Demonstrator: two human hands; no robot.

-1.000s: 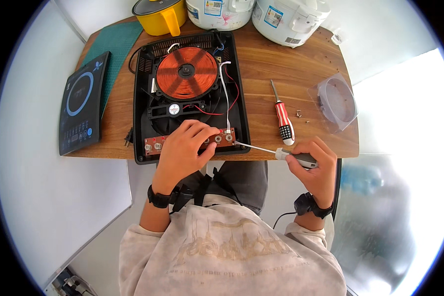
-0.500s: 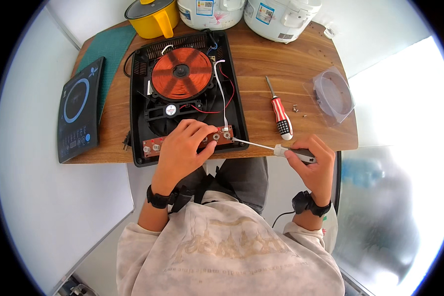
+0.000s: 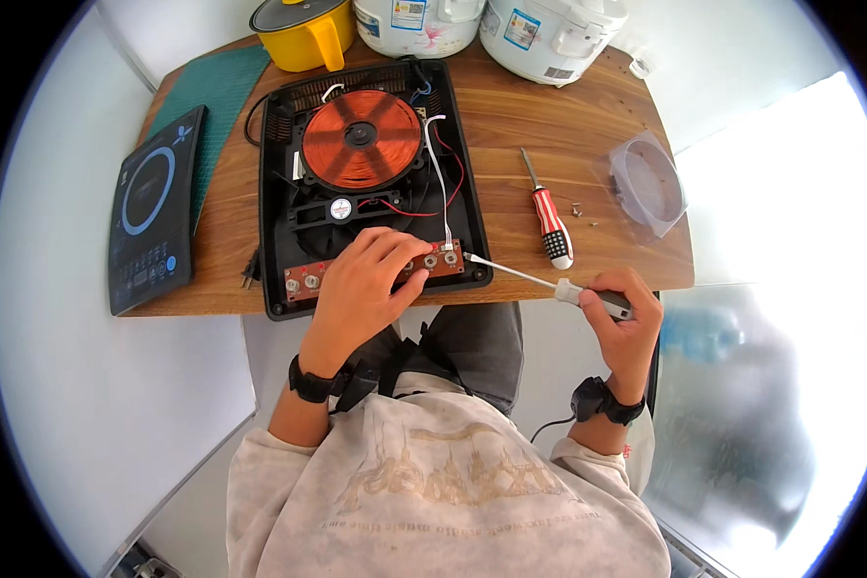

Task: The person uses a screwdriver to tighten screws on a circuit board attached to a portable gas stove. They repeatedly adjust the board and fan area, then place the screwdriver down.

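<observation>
A brown strip of circuit board [image 3: 305, 281] lies along the near edge of an opened black induction cooker base [image 3: 277, 222]. My left hand [image 3: 368, 275] lies over its middle, thumb at the near side and fingertips at the far side, gripping it and hiding part of it. My right hand [image 3: 618, 313] is closed round the grey and white handle of a screwdriver [image 3: 520, 274]. The shaft points left, its tip at the board's right end; whether they touch I cannot tell. A copper coil [image 3: 361, 116] fills the far part of the base. A white cable [image 3: 440, 173] runs to the board.
A second screwdriver with red, white and black handle [image 3: 552, 226] lies on the table, beside loose screws [image 3: 576, 209] and a clear plastic container [image 3: 648, 183]. The black cooktop panel [image 3: 154, 212] overlaps a green mat [image 3: 223, 82]. A yellow pot [image 3: 303, 43] and two white cookers [image 3: 539, 43] stand behind.
The screwdriver tip has moved slightly right, from over the board to its right end, and my right hand has shifted right with it. My left hand stays on the board.
</observation>
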